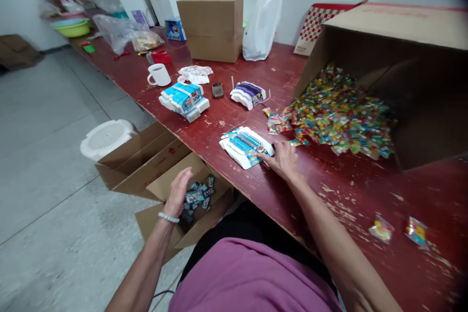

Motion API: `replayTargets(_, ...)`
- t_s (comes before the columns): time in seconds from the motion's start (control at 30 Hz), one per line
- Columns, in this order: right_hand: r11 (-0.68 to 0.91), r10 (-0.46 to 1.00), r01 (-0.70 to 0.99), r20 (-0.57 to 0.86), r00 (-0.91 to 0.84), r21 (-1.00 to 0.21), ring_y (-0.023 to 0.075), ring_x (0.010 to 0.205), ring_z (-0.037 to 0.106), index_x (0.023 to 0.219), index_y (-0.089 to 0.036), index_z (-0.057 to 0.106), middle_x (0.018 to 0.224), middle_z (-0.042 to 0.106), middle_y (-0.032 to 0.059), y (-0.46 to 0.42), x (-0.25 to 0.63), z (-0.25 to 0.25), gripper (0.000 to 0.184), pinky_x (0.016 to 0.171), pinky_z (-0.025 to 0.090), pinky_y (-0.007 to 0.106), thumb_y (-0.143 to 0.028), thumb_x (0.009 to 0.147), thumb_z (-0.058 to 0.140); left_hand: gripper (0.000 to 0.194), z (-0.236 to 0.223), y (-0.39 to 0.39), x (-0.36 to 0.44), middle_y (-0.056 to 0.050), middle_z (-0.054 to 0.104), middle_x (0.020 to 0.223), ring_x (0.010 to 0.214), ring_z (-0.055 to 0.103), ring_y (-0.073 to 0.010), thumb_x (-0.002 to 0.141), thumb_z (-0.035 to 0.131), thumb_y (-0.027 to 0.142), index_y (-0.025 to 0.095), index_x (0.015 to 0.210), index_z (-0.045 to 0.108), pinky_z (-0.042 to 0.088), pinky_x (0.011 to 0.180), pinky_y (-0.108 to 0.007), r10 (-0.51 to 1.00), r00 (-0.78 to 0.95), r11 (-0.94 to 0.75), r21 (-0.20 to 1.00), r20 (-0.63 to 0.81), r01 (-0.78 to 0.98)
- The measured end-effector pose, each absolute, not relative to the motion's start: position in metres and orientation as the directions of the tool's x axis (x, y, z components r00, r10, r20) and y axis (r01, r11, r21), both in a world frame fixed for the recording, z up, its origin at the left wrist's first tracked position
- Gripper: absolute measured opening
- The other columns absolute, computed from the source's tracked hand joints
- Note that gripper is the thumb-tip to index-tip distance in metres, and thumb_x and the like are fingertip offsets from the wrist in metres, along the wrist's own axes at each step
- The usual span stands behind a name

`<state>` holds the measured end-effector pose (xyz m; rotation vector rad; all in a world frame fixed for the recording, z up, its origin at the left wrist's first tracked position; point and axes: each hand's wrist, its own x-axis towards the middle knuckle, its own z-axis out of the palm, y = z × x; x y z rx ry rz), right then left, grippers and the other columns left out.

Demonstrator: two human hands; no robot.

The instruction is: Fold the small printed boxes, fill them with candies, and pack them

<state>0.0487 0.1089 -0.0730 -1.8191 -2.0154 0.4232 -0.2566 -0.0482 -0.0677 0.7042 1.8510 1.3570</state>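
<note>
A stack of flat blue-and-white candy boxes lies near the table's front edge. My right hand is at its right end, thumb on the printed face and fingers curled at the edge, gripping a box there. My left hand hangs off the table with its fingers stretched out and nothing in it. Just beyond that hand, an open carton below the table holds several small filled blue boxes. Wrapped colourful candies spill from a large cardboard box lying on its side at the right.
Farther back lie bundled blue boxes, purple boxes, a small dark scale-like device and a white mug. A closed carton and white plastic bag stand behind. A white stool is left of the table.
</note>
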Motion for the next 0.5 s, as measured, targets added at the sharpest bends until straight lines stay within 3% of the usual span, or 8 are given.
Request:
replayTargets(0.13,0.021,0.995,0.841,0.097,0.037,-0.54,0.0393,0.114,0.047,0.104,-0.018,0.065,0.118,0.057,0.0181,0.107,0.044,-0.079,0.063,0.089,0.038,0.053,-0.071,0.07,0.066,0.047,-0.053,-0.037,-0.247,-0.009,0.072,0.095,0.095,0.063,-0.0229,0.072,0.067,0.05,0.015,0.104,0.07,0.046,0.084,-0.032,0.803,-0.55,0.271,0.963,-0.229,-0.006)
replayTargets(0.2,-0.027,0.993,0.718,0.065,0.1,-0.695,0.0367,0.106,0.051,0.095,-0.018,0.064,0.107,0.061,0.0154,0.107,0.045,-0.078,0.059,0.086,0.04,0.052,-0.068,0.064,0.071,0.042,-0.043,-0.027,-0.236,-0.008,0.072,0.096,0.091,0.063,-0.0207,0.073,0.068,0.045,0.017,0.103,0.07,0.046,0.081,-0.03,0.823,-0.526,0.249,0.968,-0.212,-0.001)
replayTargets(0.27,-0.051,0.995,0.483,-0.002,0.102,-0.874,0.0309,0.092,0.057,0.087,-0.019,0.062,0.092,0.064,0.0102,0.106,0.049,-0.073,0.052,0.081,0.044,0.046,-0.063,0.061,0.074,0.039,-0.033,-0.016,-0.224,-0.007,0.072,0.095,0.087,0.062,-0.0187,0.073,0.069,0.042,0.017,0.103,0.071,0.046,0.081,-0.029,0.844,-0.504,0.217,0.976,-0.185,0.005)
replayTargets(0.37,-0.059,0.998,0.205,-0.054,0.03,-0.977,0.0217,0.073,0.06,0.084,-0.021,0.059,0.08,0.065,0.0039,0.093,0.06,-0.054,0.043,0.07,0.048,0.036,-0.058,0.066,0.071,0.036,-0.017,-0.005,-0.202,-0.006,0.072,0.095,0.086,0.062,-0.018,0.075,0.069,0.039,0.016,0.103,0.071,0.046,0.082,-0.029,0.9,-0.428,0.112,0.993,-0.087,0.032)
replayTargets(0.43,-0.038,0.997,0.122,-0.046,-0.059,-0.992,0.0186,0.07,0.06,0.085,-0.022,0.061,0.08,0.066,0.0025,0.078,0.068,-0.036,0.037,0.067,0.048,0.032,-0.054,0.07,0.072,0.036,-0.006,-0.003,-0.186,-0.007,0.072,0.098,0.09,0.062,-0.0185,0.076,0.07,0.039,0.016,0.105,0.071,0.045,0.083,-0.028,0.942,-0.333,0.058,0.998,-0.05,0.014)
replayTargets(0.5,-0.022,0.982,0.041,-0.029,-0.187,-0.999,0.0186,0.072,0.061,0.086,-0.023,0.064,0.081,0.067,0.0026,0.061,0.074,-0.018,0.031,0.07,0.05,0.033,-0.048,0.072,0.076,0.039,0.003,-0.006,-0.168,-0.007,0.073,0.099,0.092,0.063,-0.0193,0.077,0.07,0.041,0.016,0.107,0.072,0.045,0.083,-0.028,0.982,-0.157,0.088,0.992,-0.102,-0.092)
